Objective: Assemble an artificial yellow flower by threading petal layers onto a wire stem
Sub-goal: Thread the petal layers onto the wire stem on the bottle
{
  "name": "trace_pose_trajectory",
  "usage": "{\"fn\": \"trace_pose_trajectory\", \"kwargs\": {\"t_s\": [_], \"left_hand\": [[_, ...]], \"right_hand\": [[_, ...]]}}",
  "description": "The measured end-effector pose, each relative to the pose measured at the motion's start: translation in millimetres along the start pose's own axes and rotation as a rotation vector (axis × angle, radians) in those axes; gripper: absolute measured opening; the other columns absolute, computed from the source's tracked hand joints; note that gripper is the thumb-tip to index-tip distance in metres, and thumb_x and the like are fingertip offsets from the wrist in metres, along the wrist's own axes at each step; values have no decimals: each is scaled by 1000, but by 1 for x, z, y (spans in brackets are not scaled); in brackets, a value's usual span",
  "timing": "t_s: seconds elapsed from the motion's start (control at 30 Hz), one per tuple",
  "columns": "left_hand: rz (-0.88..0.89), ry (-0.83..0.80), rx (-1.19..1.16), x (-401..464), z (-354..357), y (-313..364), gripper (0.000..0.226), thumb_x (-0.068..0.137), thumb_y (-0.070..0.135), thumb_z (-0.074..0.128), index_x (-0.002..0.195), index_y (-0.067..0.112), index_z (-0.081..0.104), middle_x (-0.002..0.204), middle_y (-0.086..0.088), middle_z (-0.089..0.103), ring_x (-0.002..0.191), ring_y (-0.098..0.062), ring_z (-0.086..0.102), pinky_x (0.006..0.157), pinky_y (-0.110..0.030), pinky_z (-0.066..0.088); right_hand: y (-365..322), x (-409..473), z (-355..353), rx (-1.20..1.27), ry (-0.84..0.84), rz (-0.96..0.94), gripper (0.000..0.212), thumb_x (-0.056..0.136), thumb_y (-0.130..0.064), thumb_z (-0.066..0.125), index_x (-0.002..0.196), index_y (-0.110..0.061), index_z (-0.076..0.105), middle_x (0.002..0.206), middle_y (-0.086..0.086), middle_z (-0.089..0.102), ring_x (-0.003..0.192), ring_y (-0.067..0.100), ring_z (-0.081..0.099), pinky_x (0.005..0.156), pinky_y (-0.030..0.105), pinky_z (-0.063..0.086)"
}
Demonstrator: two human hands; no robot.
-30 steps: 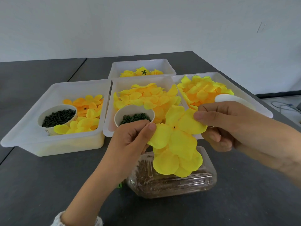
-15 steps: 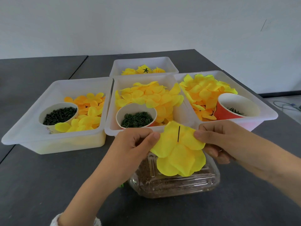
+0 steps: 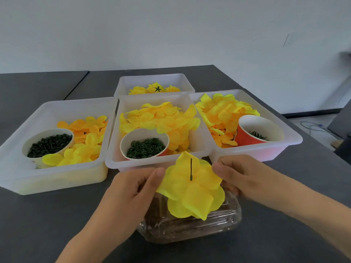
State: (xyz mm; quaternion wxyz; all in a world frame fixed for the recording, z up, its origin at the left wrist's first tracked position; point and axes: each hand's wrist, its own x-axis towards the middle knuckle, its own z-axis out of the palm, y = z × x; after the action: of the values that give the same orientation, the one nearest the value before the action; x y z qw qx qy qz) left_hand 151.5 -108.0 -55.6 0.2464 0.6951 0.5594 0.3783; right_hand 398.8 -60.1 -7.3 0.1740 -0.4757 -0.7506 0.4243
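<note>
Two hands are pinching one yellow petal layer (image 3: 191, 188) between them, just above a clear plastic container (image 3: 191, 227) that is sitting on the dark desk (image 3: 47, 224). The left hand (image 3: 131, 188) is gripping the layer's left edge with thumb and curled fingers; the right hand (image 3: 241, 175) is holding the right edge in the same way, its lower fingers tucked behind the petals. A thin dark wire stem (image 3: 191, 169) is poking up through the centre of the layer, its tip standing clear above the petals. The lower part of the stem is hidden by the layer, so how it is fixed below cannot be told. The container is holding brownish granular material.

Beyond the hands, three white trays are sitting side by side, touching or nearly so. The left tray (image 3: 57, 179) is carrying orange and yellow petals and a white cup of small dark pieces (image 3: 48, 144). The middle tray (image 3: 114, 158) is carrying a heap of yellow petals and a cup of green rings (image 3: 145, 147). The right tray (image 3: 266, 150) is carrying more yellow and orange petals and a red cup (image 3: 256, 130) with dark green pieces inside. Behind the middle tray, a fourth tray (image 3: 155, 78) is holding finished-looking yellow flowers, one showing a dark green star-shaped part. A pale wall is rising behind the desk.
</note>
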Motion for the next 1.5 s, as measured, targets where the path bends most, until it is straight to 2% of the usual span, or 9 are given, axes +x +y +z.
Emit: {"fn": "trace_pose_trajectory", "kwargs": {"t_s": [0.1, 0.2, 0.43, 0.63, 0.83, 1.07, 1.23, 1.4, 1.5], "left_hand": [[-54, 85, 1, 3, -15, 0, 61, 92, 67, 32, 55, 20, 39, 49, 4, 31, 45, -5, 29, 47, -18, 21], [-83, 136, 51, 14, -29, 5, 53, 83, 61, 39, 57, 15, 34, 49, 3, 26, 44, -5, 25, 50, -27, 21], [-53, 169, 6, 21, -38, 24, 46, 99, 28, 45, 58, 10, 39, 51, -2, 33, 46, -6, 28, 51, -25, 26], [-47, 129, -37, 14, -41, 27, 44, 96, 33, 44, 57, 12, 43, 53, -11, 37, 47, -7, 30, 48, -18, 26], [-66, 66, -235, 22, -40, 44, 48, 94, 45, 39, 61, 17, 60, 50, 3, 43, 45, -4, 36, 46, -10, 30], [-230, -445, -713, 22, -28, 82, 75, 72, 79, 26, 70, 18, 70, 51, -3, 55, 37, -10, 43, 41, -19, 35], [-231, -372, -654, 12, -24, 89, 47, 85, 68, 50, 69, 26, 65, 56, -1, 56, 43, -11, 46, 41, -18, 35], [-321, -314, -555, 9, -24, 86, 71, 72, 73, 41, 106, 13, 54, 68, -8, 65, 43, -13, 49, 43, -23, 36], [-303, -329, -733, 6, -24, 89, 41, 89, 56, 50, 92, 16, 57, 62, -8, 59, 42, -11, 42, 43, -22, 31]], "right_hand": [[-4, 18, -34, -182, 337, -85, 67, 78, -80, 35, 69, -17, 58, 54, -4, 50, 49, 7, 44, 51, 18, 32], [3, 65, -70, -463, 594, -65, 33, 88, -54, 53, 73, -25, 57, 68, -4, 58, 61, 10, 53, 56, 28, 39], [46, 153, -46, -1283, 287, 73, 0, 90, -15, 55, 90, -15, 55, 102, 5, 60, 97, 26, 60, 70, 30, 40], [29, 137, -94, -945, 534, -1, 12, 85, -12, 53, 94, -11, 60, 94, 2, 62, 85, 26, 60, 62, 27, 35], [-40, 58, -105, -409, 332, -151, 19, 83, -20, 65, 66, -17, 57, 50, -10, 56, 46, 4, 46, 48, 17, 37], [-64, -3, -42, -961, 699, -1040, 10, 85, -1, 59, 84, -1, 70, 70, 12, 59, 52, 28, 41, 43, 32, 36], [-62, -3, -25, -1072, 770, -1108, 14, 70, 11, 68, 76, -1, 70, 65, 14, 57, 49, 31, 44, 42, 33, 36], [-62, -5, -21, -986, 835, -1087, 4, 77, 3, 68, 77, -1, 70, 66, 14, 61, 49, 29, 44, 43, 33, 35], [-62, -6, -16, -975, 849, -1099, 6, 80, 0, 65, 77, 0, 70, 67, 14, 62, 49, 30, 47, 43, 34, 37]]}}
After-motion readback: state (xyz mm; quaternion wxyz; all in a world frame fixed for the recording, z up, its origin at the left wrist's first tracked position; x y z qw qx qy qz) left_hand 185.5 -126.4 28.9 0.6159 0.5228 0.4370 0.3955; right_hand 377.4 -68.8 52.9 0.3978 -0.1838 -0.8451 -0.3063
